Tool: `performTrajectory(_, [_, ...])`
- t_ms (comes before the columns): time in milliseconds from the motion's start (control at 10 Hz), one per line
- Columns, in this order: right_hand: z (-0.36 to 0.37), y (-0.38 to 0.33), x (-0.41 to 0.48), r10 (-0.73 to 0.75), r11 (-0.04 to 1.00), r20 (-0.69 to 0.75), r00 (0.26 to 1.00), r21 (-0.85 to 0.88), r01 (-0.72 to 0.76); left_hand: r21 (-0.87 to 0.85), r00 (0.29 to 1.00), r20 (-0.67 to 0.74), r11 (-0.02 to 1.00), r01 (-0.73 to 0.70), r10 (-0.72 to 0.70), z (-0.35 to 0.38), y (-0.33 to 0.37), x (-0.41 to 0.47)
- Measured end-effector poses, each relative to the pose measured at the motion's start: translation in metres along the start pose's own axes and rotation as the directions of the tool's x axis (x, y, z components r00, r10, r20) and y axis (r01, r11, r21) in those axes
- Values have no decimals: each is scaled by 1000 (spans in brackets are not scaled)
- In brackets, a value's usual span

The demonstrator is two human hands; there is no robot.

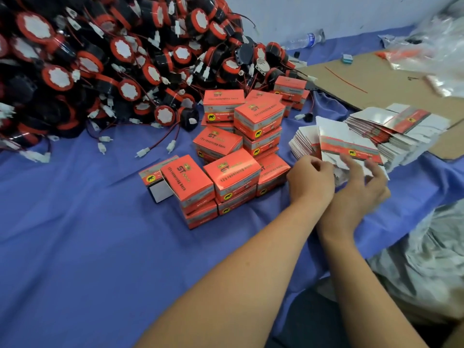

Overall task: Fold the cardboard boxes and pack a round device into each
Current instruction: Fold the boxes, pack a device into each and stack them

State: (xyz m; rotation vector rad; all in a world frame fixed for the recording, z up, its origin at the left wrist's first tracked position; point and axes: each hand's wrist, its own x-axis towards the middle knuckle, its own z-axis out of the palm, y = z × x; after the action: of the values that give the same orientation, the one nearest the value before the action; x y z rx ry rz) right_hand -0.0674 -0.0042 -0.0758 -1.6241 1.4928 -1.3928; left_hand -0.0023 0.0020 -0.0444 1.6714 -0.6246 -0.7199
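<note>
A flat, unfolded red-and-white carton [349, 145] is tilted up off the near stack of flat cartons [305, 141]. My left hand [311, 180] pinches its lower left edge with curled fingers. My right hand [359, 189] is beside it, blurred, with spread fingers touching the carton's lower edge. A huge heap of round black-and-red devices [100, 64] with wires and white plugs fills the back left. Folded red boxes [233, 151] are piled in the middle of the blue cloth [88, 234].
A second, larger stack of flat cartons [406, 129] lies at the right on a brown cardboard sheet [371, 79]. A water bottle [305, 40] lies by the wall. Clear plastic bags [437, 41] crowd the back right. One folded box [160, 183] stands open-ended.
</note>
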Motion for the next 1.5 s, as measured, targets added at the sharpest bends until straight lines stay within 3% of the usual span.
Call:
performTrajectory(100, [-3, -8, -1, -18, 997, -116, 993, 68, 26, -39, 988, -22, 987, -153, 153, -10, 9, -20])
performTrajectory(300, [-29, -3, -26, -339, 940, -119, 933, 10, 342, -137, 905, -154, 899, -417, 396, -71, 17, -87])
performTrajectory(500, [-54, -30, -86, -603, 780, 54, 796, 249, 574, -153, 798, -352, 811, -565, 490, -181, -3, -154])
performTrajectory(600, [-51, -62, -127, -701, 685, 88, 707, 356, 635, -105, 745, -351, 766, -634, 568, -241, -15, -187])
performTrajectory(700, [-36, -102, -171, -693, 665, 180, 698, 534, 522, 4, 670, -396, 731, -682, 628, -286, -30, -217])
performTrajectory(800, [-17, -130, -210, -588, 719, 331, 738, 632, 289, 70, 664, -482, 781, -620, 571, -314, -43, -231])
performTrajectory(900, [0, -151, -245, -487, 777, 484, 726, 620, 107, 85, 668, -559, 836, -543, 491, -339, -52, -241])
performTrajectory(1000, [12, -168, -277, -492, 797, 630, 600, 604, 19, 57, 674, -618, 879, -474, 404, -361, -62, -249])
performTrajectory(1200, [33, -170, -304, -558, 791, 713, 425, 611, 13, 123, 681, -615, 902, -414, 397, -385, -81, -247])
performTrajectory(1300, [40, -155, -308, -506, 836, 776, 377, 549, -8, 170, 730, -551, 911, -376, 405, -383, -92, -240])
performTrajectory(1500, [53, -161, -303, -442, 847, 878, 187, 476, -234, 59, 837, -454, 947, -315, 306, -393, -81, -214])
